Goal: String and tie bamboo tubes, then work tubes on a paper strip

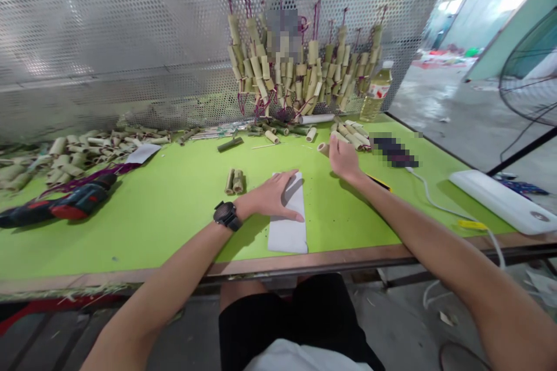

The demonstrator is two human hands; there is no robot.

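Note:
My left hand point(274, 195) lies flat with fingers stretched out on a grey sheet of sandpaper point(288, 231) near the front of the green table point(174, 208). A black watch sits on that wrist. My right hand point(343, 159) reaches farther back with fingers curled round a short bamboo tube point(322, 148). Two short bamboo tubes point(234, 181) lie side by side left of the sandpaper. More cut tubes point(351, 134) lie in a heap just behind my right hand.
Bundles of bamboo tubes on purple strings point(300, 66) hang on the perforated metal wall. A pile of tubes point(78, 153) and a red-black cordless drill point(65, 203) lie at left. An oil bottle point(376, 93), a white device point(505, 202) with cable, and a fan point(528, 69) stand at right.

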